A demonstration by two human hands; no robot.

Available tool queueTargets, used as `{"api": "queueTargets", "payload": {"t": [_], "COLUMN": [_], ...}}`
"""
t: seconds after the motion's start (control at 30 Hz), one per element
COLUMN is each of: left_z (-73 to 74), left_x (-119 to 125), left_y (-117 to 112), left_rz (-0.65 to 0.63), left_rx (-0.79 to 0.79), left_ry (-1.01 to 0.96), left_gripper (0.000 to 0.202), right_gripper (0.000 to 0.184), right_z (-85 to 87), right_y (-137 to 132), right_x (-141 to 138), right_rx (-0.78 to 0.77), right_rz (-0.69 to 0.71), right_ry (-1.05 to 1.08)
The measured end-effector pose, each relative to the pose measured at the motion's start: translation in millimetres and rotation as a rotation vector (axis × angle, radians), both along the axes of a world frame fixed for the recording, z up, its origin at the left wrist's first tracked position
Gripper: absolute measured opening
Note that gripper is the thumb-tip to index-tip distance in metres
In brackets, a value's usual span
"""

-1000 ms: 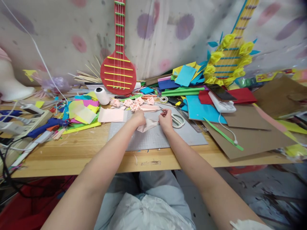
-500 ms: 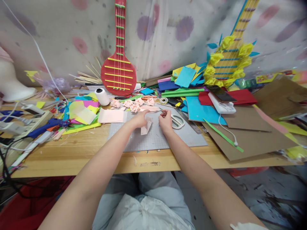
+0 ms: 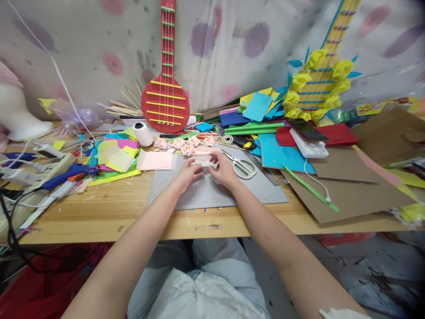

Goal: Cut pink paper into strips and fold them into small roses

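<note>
A pale pink paper strip (image 3: 205,163) stretches between my two hands over the grey cutting mat (image 3: 212,195). My left hand (image 3: 190,175) pinches its left end, and my right hand (image 3: 222,168) has its fingers closed on the right end. Just right of my right hand lie scissors (image 3: 244,167) with pale handles, blades partly spread. Another pink paper piece (image 3: 201,150) lies flat behind my hands. Several crumpled pink paper flowers (image 3: 187,145) sit beyond it. To the left, a stack of pale pink paper (image 3: 156,160) overlaps the mat's edge.
A white thread spool (image 3: 142,134) stands behind the pink stack. A red paper banjo-like instrument (image 3: 165,106) leans at the back; a yellow one with flowers (image 3: 314,91) is at right. Glue guns (image 3: 68,173) lie left on power strips. Brown cardboard (image 3: 348,190) covers the right side.
The pink paper has been raised and turned sideways, now held between both hands. My right hand has moved left, away from the scissors, which now lie fully in view.
</note>
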State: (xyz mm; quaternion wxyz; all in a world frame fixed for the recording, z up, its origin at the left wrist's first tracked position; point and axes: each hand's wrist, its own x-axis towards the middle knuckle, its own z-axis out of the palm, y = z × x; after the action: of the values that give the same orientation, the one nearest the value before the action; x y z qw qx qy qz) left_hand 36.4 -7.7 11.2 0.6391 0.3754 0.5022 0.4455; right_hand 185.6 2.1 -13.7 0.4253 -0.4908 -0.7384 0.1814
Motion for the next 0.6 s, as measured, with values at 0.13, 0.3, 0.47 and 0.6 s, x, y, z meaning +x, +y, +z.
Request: {"api": "queueTargets", "payload": {"t": [0.13,0.3,0.47,0.6], "left_z": [0.5,-7.0,-9.6,-11.9], "left_x": [1,-13,-36,-39], "left_y": [-2,-1,0,-2], "left_rz": [-0.022,-0.088,0.0,-0.135], "left_rx": [-0.023,0.111,0.6,0.772], "left_ry": [-0.046,0.386,1.028,1.141], "left_gripper": [0.045,0.042,0.038,0.029], "right_gripper": [0.05,0.05,0.048,0.046], "right_z": [0.4,0.6,1.0,-1.6], "right_y": [-5,-6,-6,-4], "right_x": [-6,-12,-11,-9], "right_rx": [0.056,-0.015,-0.043,-0.045], "right_rz": [0.043,-0.063,-0.068,-0.063], "right_ry": [-0.235,-0.284,-0.256,-0.234]}}
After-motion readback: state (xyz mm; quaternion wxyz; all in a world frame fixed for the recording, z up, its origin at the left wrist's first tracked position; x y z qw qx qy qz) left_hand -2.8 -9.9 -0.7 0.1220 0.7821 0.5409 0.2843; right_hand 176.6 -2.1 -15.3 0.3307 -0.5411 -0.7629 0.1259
